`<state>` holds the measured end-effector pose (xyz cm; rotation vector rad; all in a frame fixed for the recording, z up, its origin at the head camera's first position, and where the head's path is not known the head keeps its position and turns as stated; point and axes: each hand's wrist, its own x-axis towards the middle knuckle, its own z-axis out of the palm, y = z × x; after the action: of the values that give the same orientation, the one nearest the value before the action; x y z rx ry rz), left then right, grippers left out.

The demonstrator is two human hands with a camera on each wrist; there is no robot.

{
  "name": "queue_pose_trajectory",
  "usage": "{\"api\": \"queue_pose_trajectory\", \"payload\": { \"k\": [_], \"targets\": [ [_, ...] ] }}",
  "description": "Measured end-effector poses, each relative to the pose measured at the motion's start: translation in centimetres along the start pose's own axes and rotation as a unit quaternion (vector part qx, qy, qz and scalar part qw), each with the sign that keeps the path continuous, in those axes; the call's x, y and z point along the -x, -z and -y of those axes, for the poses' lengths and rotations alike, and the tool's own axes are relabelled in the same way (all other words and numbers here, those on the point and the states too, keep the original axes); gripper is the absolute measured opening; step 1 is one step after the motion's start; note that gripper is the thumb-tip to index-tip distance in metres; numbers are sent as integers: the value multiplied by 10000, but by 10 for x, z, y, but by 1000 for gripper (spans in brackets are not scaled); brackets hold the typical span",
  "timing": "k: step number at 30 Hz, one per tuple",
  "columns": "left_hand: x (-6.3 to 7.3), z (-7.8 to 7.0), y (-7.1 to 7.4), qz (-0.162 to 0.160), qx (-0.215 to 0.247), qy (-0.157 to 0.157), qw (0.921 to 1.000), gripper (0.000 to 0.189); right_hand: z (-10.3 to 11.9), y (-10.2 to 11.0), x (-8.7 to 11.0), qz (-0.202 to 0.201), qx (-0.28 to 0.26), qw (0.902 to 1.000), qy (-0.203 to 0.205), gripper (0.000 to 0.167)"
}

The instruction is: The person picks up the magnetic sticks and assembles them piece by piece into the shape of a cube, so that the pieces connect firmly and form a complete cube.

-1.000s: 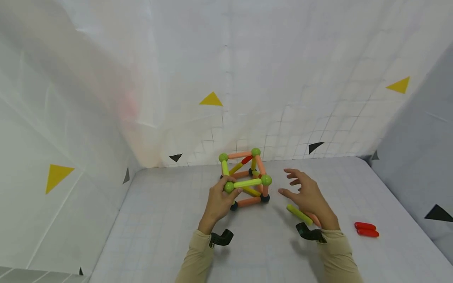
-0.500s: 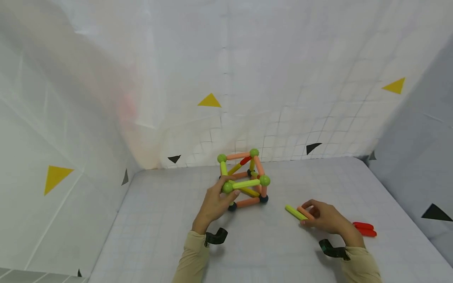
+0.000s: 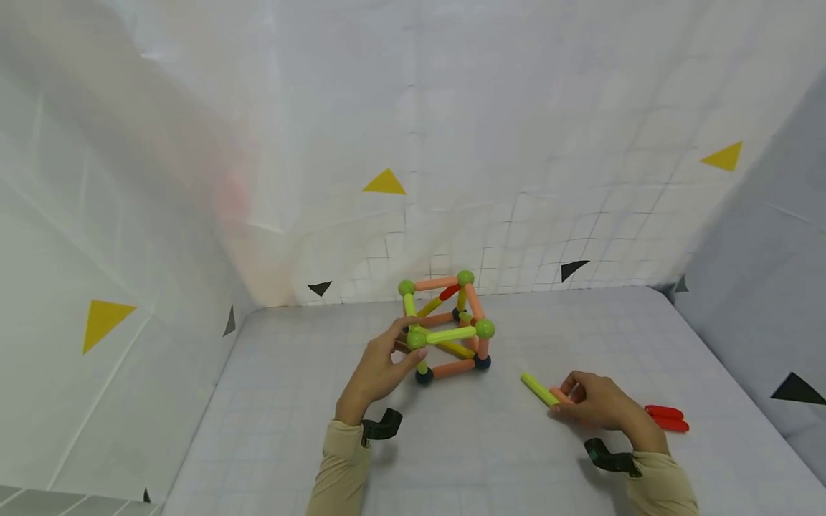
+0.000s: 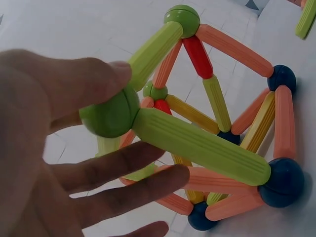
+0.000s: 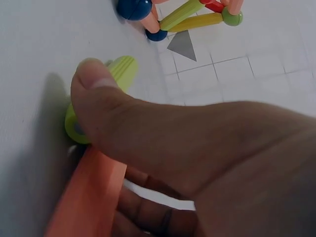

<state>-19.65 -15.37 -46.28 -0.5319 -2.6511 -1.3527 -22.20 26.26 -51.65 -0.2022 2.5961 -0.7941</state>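
Observation:
A cube-like frame of magnetic rods and balls [image 3: 454,368] stands left of the head view's lower middle, with green balls on top and dark blue ones below. My left hand [image 3: 377,367] is around its near left green ball [image 4: 111,116], thumb by a light green rod and the other fingers fairly straight and spread; how firmly it touches is unclear. On the table to the right, my right hand [image 3: 596,401] pinches a salmon magnetic rod [image 5: 89,192], partly hidden by the fingers. A loose light green rod [image 3: 538,389] lies against that rod and the thumb.
Two red rods [image 3: 667,418] lie side by side on the white table [image 3: 477,459], right of my right hand. A white sheet wall [image 3: 516,236] stands close behind the rod frame, and side walls rise left and right.
My right hand has moved right and down from beside the frame and now grips the salmon rod. My left hand has shifted slightly left and its hold looks looser; the frame stays put.

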Motion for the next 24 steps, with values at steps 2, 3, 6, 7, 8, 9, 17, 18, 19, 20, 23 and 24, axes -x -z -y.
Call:
{"api": "queue_pose_trajectory", "payload": {
  "k": [2, 3, 6, 7, 8, 9, 17, 18, 19, 20, 23, 24],
  "targets": [
    [0, 0, 0, -64, -67, -101, 9999, 49, 1, 0, 0, 1, 51, 10000, 6, 54],
    [-1, -1, 0, -98, -78, -129, 9998, 49, 1, 0, 1, -9, 58, 10000, 9, 54],
    [-2, -2, 0, -202, -129, -190, 9995, 44, 1, -2, -1, -184, 138, 9994, 256, 57],
    [-2, -2, 0, -229, -132, -197, 9995, 42, 2, -3, -1, -285, 177, 9986, 410, 57],
    [-2, -2, 0, -246, -144, -201, 9994, 40, 3, -4, -2, -385, 226, 9975, 549, 56],
    [-2, -3, -1, -260, -158, -204, 9993, 39, 4, -6, -4, -492, 275, 9961, 674, 53],
    [-3, -3, -2, -330, -266, -201, 9989, 36, 12, -17, -11, -970, 324, 9867, 1265, 25],
    [-3, -3, -2, -333, -270, -202, 9989, 36, 13, -18, -11, -1036, 336, 9852, 1323, 24],
    [-2, -3, -1, -324, -278, -201, 9989, 36, 13, -19, -11, -1105, 358, 9835, 1385, 23],
    [-2, -3, -1, -317, -298, -201, 9989, 36, 13, -21, -11, -1174, 356, 9820, 1438, 22],
    [-1, -3, 0, -336, -382, -240, 9984, 35, 16, -23, -10, -1441, 306, 9774, 1520, 19],
    [-1, -3, 0, -362, -400, -260, 9982, 34, 18, -24, -10, -1539, 248, 9757, 1542, 18]
  ]
}}
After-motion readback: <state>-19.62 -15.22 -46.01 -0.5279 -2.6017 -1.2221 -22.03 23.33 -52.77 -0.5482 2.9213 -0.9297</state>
